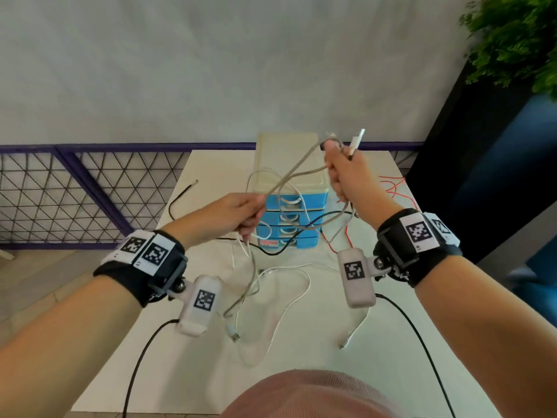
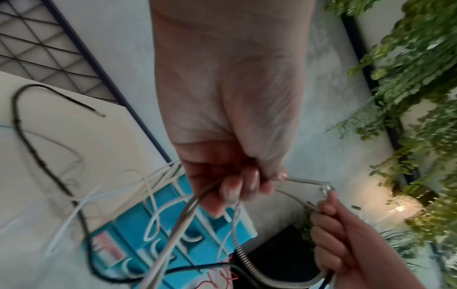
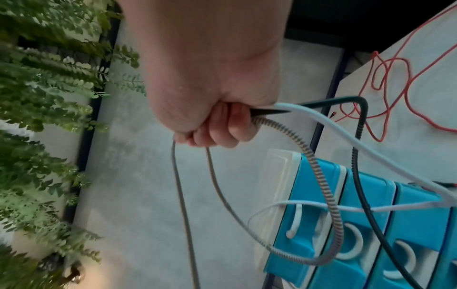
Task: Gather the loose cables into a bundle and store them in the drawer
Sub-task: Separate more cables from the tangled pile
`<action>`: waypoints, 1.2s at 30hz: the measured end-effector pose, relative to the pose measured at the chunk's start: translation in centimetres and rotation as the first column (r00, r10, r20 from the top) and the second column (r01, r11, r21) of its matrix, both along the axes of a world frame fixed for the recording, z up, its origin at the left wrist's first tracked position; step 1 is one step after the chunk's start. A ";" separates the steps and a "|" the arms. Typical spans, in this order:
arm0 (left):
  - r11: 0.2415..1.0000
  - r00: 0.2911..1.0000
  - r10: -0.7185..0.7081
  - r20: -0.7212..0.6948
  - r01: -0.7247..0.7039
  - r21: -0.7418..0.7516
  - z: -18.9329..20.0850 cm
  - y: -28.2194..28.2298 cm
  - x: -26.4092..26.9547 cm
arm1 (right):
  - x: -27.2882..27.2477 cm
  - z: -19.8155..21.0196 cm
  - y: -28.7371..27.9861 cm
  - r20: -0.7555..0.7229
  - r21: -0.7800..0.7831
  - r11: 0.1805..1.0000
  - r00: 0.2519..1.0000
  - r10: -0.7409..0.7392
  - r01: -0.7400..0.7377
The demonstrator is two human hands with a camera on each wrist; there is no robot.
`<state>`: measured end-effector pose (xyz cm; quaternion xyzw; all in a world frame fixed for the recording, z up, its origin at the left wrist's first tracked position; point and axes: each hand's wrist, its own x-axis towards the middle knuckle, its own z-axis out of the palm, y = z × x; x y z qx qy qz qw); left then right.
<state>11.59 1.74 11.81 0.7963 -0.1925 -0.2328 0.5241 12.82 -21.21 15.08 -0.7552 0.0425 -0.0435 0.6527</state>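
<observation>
Two hands were raised above the white table (image 1: 211, 164) in the head view. The left hand (image 1: 232, 215) was curled around a grey braided cable (image 1: 297, 164), which ran toward two o'clock into the right hand (image 1: 346, 173). That right fist gripped several cable ends, a white plug (image 1: 357, 140) poking out at twelve o'clock. Behind them stood the small blue plastic drawer unit (image 1: 316, 203), all four drawers closed. A thin red wire (image 1: 394, 188) lay at three o'clock, a black cable (image 1: 180, 197) at nine o'clock, and a white cable (image 1: 295, 294) at six o'clock, all loose on the table.

From the left wrist, fingers (image 2: 232, 187) were pinched round the grey cable, strands trailing down over the drawers.

From the right wrist, the fist (image 3: 215, 125) clenched a striped coiled cable (image 3: 323, 176), a white lead (image 3: 346, 133) and a dark cable (image 3: 358, 156), all draped across the drawer unit.

I judged that the hanging loops could snag a drawer handle or drag the unit, since they crossed its front. Strands on the table might also tangle while being gathered, and no drawer was open yet.
</observation>
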 end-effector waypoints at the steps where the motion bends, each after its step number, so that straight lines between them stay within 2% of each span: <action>1: 0.999 0.999 -0.024 -0.031 0.024 0.023 -0.8 0.4 -0.3 | 0.2 0.1 -0.4 -0.007 0.064 0.995 0.997 -0.078 0.078; 4: 0.961 0.985 -0.152 -0.077 0.165 0.222 -3.4 1.4 -1.1 | 0.5 0.6 -1.9 -0.015 0.228 0.947 0.973 -0.230 0.228; 6: 0.903 0.971 -0.215 -0.102 0.237 0.357 -4.7 1.9 -1.4 | 0.5 0.8 -2.6 0.001 0.181 0.951 0.967 -0.255 0.251; 9: 0.897 0.986 -0.156 -0.058 0.166 0.409 -4.6 2.1 -0.9 | 0.3 0.7 -2.9 -0.032 -0.175 0.974 0.988 -0.150 0.143; 11: 0.874 0.994 -0.065 0.093 0.011 0.485 -3.4 2.6 0.3 | 0.2 0.1 -2.6 -0.127 -0.411 0.912 0.991 -0.046 -0.010; 12: 0.850 0.981 -0.009 0.196 -0.096 0.518 -2.5 3.0 0.9 | 0.1 -0.3 -2.5 -0.169 -0.462 0.883 0.986 0.006 -0.085; 14: 0.815 0.915 0.095 0.393 -0.298 0.497 -0.6 4.1 2.3 | 0.1 -1.0 -2.2 -0.234 -0.468 0.867 0.970 0.061 -0.168; 16: 0.796 0.811 0.176 0.558 -0.451 0.404 0.8 5.1 3.3 | -0.1 -1.2 -2.0 -0.251 -0.486 0.852 0.965 0.078 -0.195; 20: 0.760 0.639 0.295 0.710 -0.607 0.230 2.1 6.3 4.6 | 0.0 -1.3 -1.6 -0.233 -0.456 0.860 0.963 0.135 -0.231; 26: 0.808 0.597 0.353 0.721 -0.583 0.087 1.3 6.4 4.5 | -0.4 -1.1 -1.4 -0.241 -0.497 0.830 0.959 0.149 -0.253; 28: 0.770 0.580 0.242 0.778 -0.602 0.210 0.7 6.8 4.8 | -0.5 -1.3 -1.3 -0.259 -0.485 0.829 0.951 0.167 -0.278; 30: 0.683 0.635 0.092 0.767 -0.601 0.415 -0.4 6.8 4.7 | -0.8 -1.4 -1.1 -0.281 -0.470 0.824 0.939 0.201 -0.317; 31: 0.688 0.689 0.067 0.721 -0.556 0.467 -0.9 6.5 4.4 | -1.0 -1.4 -0.9 -0.293 -0.459 0.821 0.930 0.222 -0.340; 34: 0.811 0.837 -0.013 0.547 -0.311 0.496 -2.3 4.0 2.1 | -1.5 -1.6 -0.4 -0.334 -0.429 0.810 0.903 0.269 -0.400; 36: 0.853 0.922 -0.118 0.368 -0.095 0.514 -3.9 2.3 0.5 | -1.7 -1.8 -0.1 -0.373 -0.410 0.794 0.877 0.302 -0.448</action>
